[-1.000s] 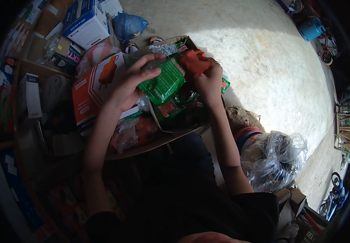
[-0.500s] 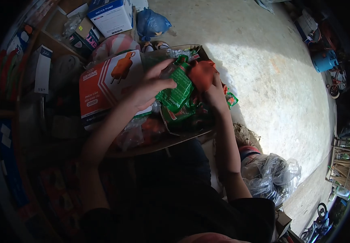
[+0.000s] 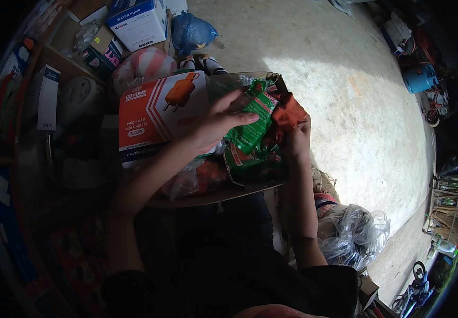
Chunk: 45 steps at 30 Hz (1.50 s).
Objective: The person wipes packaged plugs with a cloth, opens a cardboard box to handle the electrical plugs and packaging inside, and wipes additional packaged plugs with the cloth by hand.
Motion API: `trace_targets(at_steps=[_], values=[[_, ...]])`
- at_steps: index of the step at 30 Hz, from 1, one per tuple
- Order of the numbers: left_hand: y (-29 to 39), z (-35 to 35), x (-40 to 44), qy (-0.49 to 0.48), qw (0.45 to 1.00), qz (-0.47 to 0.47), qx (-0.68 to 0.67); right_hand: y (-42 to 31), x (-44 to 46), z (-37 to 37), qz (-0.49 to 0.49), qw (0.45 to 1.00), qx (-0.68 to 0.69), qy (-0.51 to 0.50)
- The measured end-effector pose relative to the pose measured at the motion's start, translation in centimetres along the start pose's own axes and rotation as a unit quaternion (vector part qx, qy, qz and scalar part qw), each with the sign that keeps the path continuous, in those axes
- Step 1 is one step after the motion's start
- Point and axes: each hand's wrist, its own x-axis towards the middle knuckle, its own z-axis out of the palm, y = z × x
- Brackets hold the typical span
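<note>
The left hand (image 3: pixel 214 126) pinches (thumb outstretched) a green packet (image 3: pixel 257 123).

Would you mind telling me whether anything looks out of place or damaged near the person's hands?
Nothing looks clearly spilled or broken. The green packet at the left hand is creased, and the orange-and-white box lies at a slant nearby, which looks a little untidy.

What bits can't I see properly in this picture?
All in the head view:
- Green packet: small print, too tiny to read.
- Plug box: part of its right side, behind the left hand.
- Blue bag: insides, hidden by its plastic.
</note>
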Motion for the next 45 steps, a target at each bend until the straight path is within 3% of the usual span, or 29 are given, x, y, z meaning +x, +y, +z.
trace_targets(at_steps=[5,7,8,9,11,12,13,15,17,19,21,23,24,25,26,27,28,30,31,32,33,34,35,36,37,40,41,43,45], values=[[0.0,-0.4,-0.3,0.083,0.996,-0.007,-0.033,-0.1,0.2,0.8,0.015,0.995,0.068,0.069],[0.3,-0.9,-0.3,0.086,0.993,0.024,-0.075,-0.1,0.5,0.6,-0.024,0.996,-0.064,0.052],[0.3,-0.6,-0.4,0.092,0.989,0.047,-0.101,0.9,0.0,-0.1,0.021,0.992,-0.105,0.073],[0.1,-0.5,-0.6,0.090,0.990,0.042,-0.103,1.5,-1.0,0.2,0.004,0.992,-0.106,0.066],[-0.4,-0.4,-0.8,0.114,0.984,0.121,-0.065,2.8,-0.6,0.2,-0.163,0.933,-0.319,-0.018],[-0.2,0.0,-1.1,0.139,0.980,0.122,-0.074,0.5,-0.4,1.7,-0.087,0.973,-0.207,-0.057],[-0.8,-0.2,-1.1,0.155,0.977,0.133,-0.061,1.2,0.4,0.7,0.017,0.924,-0.380,-0.027],[-0.6,-0.3,-1.2,0.143,0.984,0.097,-0.045,-0.4,-1.2,2.1,-0.145,0.868,-0.469,0.076],[-0.7,0.0,-1.4,0.134,0.987,0.079,-0.039,0.6,-1.0,1.9,-0.165,0.844,-0.505,0.072],[-0.5,-0.1,-1.3,0.141,0.986,0.084,-0.035,0.8,-0.6,1.4,-0.119,0.860,-0.494,0.052],[-1.1,-0.7,-1.4,0.144,0.983,0.115,-0.025,1.2,-0.6,1.5,-0.135,0.855,-0.465,0.188],[-1.5,-2.7,-1.1,0.116,0.986,0.084,-0.081,-0.7,0.3,1.7,-0.045,0.980,-0.143,0.134],[-1.4,-3.4,-1.3,0.111,0.986,0.063,-0.107,-1.9,-0.2,2.4,-0.101,0.979,-0.143,0.109],[-1.4,-3.7,-1.1,0.117,0.987,0.065,-0.088,-1.9,-0.4,2.7,-0.179,0.968,-0.168,0.045],[-1.6,-3.4,-1.2,0.137,0.987,0.075,-0.040,-2.6,-0.9,2.6,-0.089,0.938,-0.336,-0.020],[-1.6,-3.0,-1.3,0.156,0.984,0.086,0.008,-3.6,-1.2,2.6,0.008,0.869,-0.488,-0.085],[-1.5,-2.5,-1.3,0.147,0.986,0.082,0.009,-3.5,-1.2,2.0,0.009,0.869,-0.488,-0.076],[-1.0,-1.8,-1.2,0.087,0.990,0.095,0.049,-1.7,-0.6,0.5,-0.027,0.918,-0.389,0.071],[-0.7,-1.4,-0.9,0.085,0.991,0.094,0.051,-0.2,0.0,-0.2,-0.177,0.908,-0.301,0.230],[-0.4,-1.0,-0.8,0.083,0.992,0.075,0.050,0.5,0.3,-2.1,-0.239,0.905,-0.163,0.313],[-0.4,-0.8,-0.7,0.082,0.994,0.058,0.048,-1.1,0.3,-4.4,-0.205,0.931,-0.089,0.290],[-0.4,-1.1,-0.7,0.077,0.994,0.056,0.056,-3.2,-0.3,-5.2,-0.160,0.917,0.009,0.366],[-0.5,-1.4,-0.7,0.080,0.994,0.056,0.057,-2.8,-0.5,-7.2,-0.214,0.879,0.004,0.426],[-0.5,-1.7,-0.7,0.079,0.995,0.052,0.026,-3.3,-1.3,-9.3,-0.247,0.889,-0.052,0.383],[-0.5,-1.9,-0.7,0.077,0.996,0.047,-0.004,-2.4,-1.9,-11.5,-0.232,0.875,-0.107,0.410],[-0.2,-1.6,-0.3,0.083,0.996,0.028,-0.020,4.3,-2.3,-17.6,-0.165,0.851,-0.117,0.484],[-0.3,-1.5,-0.3,0.086,0.996,0.030,-0.019,7.4,-2.9,-20.0,-0.072,0.857,-0.180,0.477],[-0.3,-1.3,-0.2,0.074,0.996,0.029,-0.033,16.6,-2.6,-25.6,0.016,0.743,-0.400,0.536],[-0.1,-1.0,-0.1,0.085,0.996,0.020,-0.028,17.9,-1.9,-24.3,0.058,0.777,-0.360,0.512]])
